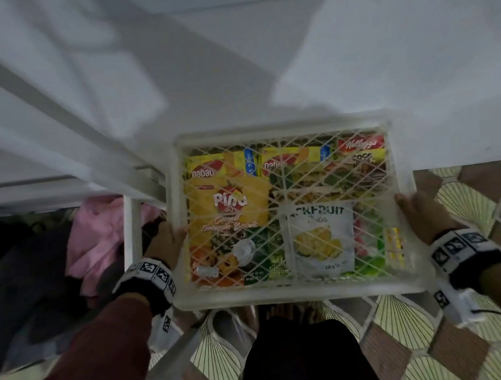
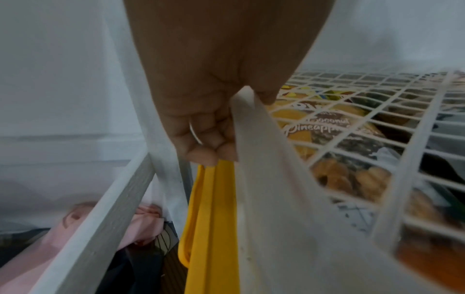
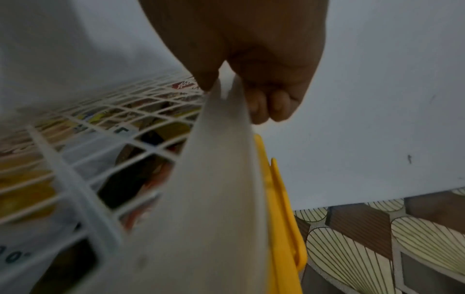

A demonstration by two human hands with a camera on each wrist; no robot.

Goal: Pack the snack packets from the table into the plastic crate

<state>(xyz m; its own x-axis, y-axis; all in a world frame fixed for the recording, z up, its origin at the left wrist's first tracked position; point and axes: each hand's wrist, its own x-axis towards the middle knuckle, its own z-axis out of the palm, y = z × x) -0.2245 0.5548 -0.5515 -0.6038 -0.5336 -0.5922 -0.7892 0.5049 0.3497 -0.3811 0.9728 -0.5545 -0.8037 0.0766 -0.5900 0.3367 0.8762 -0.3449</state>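
A plastic crate (image 1: 305,291) with a white lattice lid is held at the near edge of the white-clothed table (image 1: 256,60). Through the lattice I see snack packets: a yellow pineapple biscuit pack (image 1: 229,212), a white jackfruit pouch (image 1: 322,237), Nabati packs (image 1: 207,168) and a red cereal pack (image 1: 361,151). My left hand (image 1: 167,238) grips the crate's left rim and my right hand (image 1: 420,214) grips the right rim. In the left wrist view the left hand (image 2: 208,139) curls under the white rim (image 2: 264,179) above the yellow crate body (image 2: 214,218). The right hand (image 3: 264,95) clamps the rim (image 3: 214,179) likewise.
A white frame (image 1: 132,232) stands left of the crate, with pink cloth (image 1: 98,237) and dark clothes behind it. Patterned floor tiles (image 1: 488,220) lie below and to the right. My legs are under the crate's near side.
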